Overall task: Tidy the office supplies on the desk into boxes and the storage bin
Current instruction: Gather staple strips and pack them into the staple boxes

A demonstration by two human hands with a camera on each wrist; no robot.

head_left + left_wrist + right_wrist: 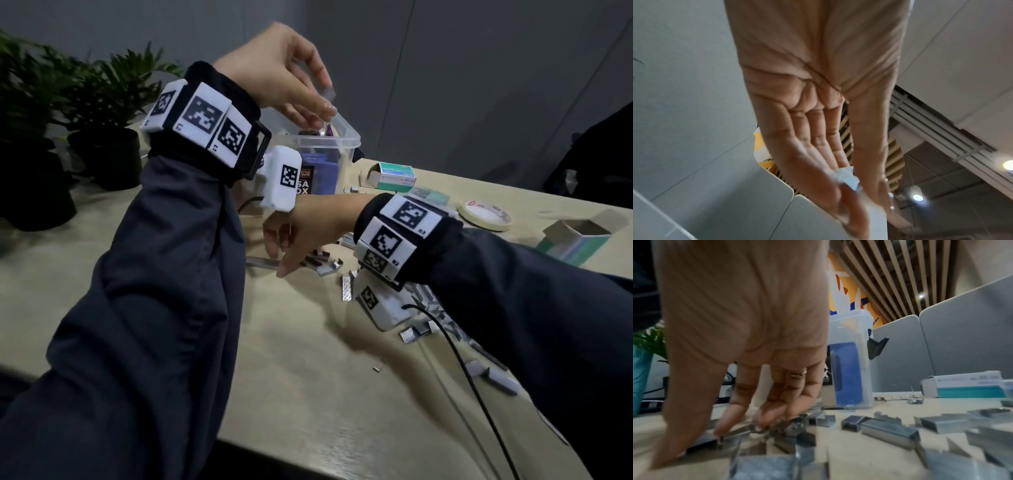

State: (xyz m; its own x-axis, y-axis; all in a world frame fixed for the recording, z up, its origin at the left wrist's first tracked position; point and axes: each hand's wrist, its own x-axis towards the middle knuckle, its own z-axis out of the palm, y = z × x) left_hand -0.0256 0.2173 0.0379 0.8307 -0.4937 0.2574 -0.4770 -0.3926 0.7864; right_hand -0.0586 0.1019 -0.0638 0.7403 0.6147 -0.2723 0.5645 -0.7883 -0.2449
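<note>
My left hand [325,99] is raised over the clear plastic storage bin [346,135] and pinches a short grey staple strip [329,93] between thumb and fingertips. In the left wrist view the same hand [851,185] holds the pale strip [846,177] at its fingertips. My right hand [282,255] is low on the desk, fingers pointing down onto a scatter of staple strips [322,265]. In the right wrist view its fingertips [758,426] touch the strips [890,430]; whether any strip is gripped does not show. The bin [851,324] holds a blue box.
A green-and-white staple box [394,176] lies open behind the bin, and another open box [579,240] stands at the right. A masking tape roll [486,216] lies between them. More staples [428,329] spread to the right. Potted plants [102,102] stand at the left.
</note>
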